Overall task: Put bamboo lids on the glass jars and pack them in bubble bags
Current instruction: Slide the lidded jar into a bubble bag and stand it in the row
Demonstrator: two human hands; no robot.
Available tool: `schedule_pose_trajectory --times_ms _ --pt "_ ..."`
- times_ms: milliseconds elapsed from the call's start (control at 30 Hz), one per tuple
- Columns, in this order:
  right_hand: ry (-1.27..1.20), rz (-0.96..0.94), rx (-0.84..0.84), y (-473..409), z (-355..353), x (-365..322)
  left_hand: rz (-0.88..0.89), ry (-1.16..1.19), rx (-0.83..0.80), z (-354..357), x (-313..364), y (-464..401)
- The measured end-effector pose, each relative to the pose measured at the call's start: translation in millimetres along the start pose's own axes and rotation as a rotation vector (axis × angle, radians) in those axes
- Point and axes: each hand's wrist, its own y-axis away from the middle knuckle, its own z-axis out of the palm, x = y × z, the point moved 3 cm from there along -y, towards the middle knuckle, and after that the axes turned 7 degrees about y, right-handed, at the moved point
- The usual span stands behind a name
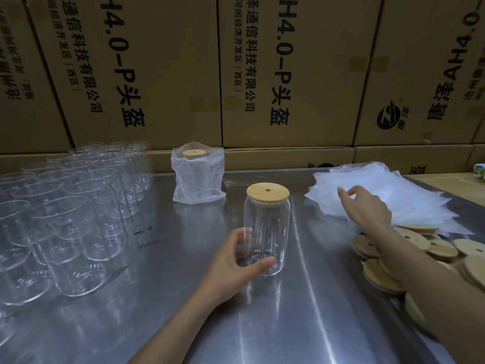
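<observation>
A clear glass jar (266,232) is standing upright at centre frame on the steel table (162,311), w/ a round bamboo lid (267,192) sitting flat on its mouth; the lid is showing a small hole near its middle. The left hand (236,264) is gripping the jar's lower part from the left side, thumb crossing the front near the base and fingers (242,236) curling round behind the glass.

The right hand (367,206) is reaching toward the right of frame, over the near edge of a pile of bubble bags (380,185). Thumb and forefinger are narrowing toward a pinch at the top bag; can't tell whether they're actually holding it yet.

Below that forearm, lower right, loose bamboo lids (443,249) are lying in an overlapping heap on the table, partly tucked under the bags' edge.

At upper centre, behind the held jar and well apart from it, a lidded jar in a bubble bag (198,177) is standing upright, its lid showing at the open top.

Left side of frame: rows of open glass jars (60,219) are standing packed close together, no lids on.

Along the back, stacked cardboard boxes (168,74) w/ black printed text are filling the upper frame.
</observation>
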Motion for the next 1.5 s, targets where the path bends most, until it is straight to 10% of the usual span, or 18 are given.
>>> schedule_pose_trajectory --times_ms 467,933,1200,1500 --pt "0.619 -0.139 -0.069 11.7 14.2 -5.8 -0.025 -0.021 0.009 -1.0 -2.7 0.0" --pt "-0.418 -0.52 0.628 84.3 -74.0 -95.2 -0.031 0.02 0.002 -1.2 4.0 2.6" --pt "-0.428 -0.872 0.799 154.0 -83.8 -147.8 0.188 0.346 0.257 -30.2 46.7 6.1" --pt "-0.46 -0.783 0.419 177.3 -50.6 -150.3 0.452 0.378 0.884 -78.0 83.7 25.5"
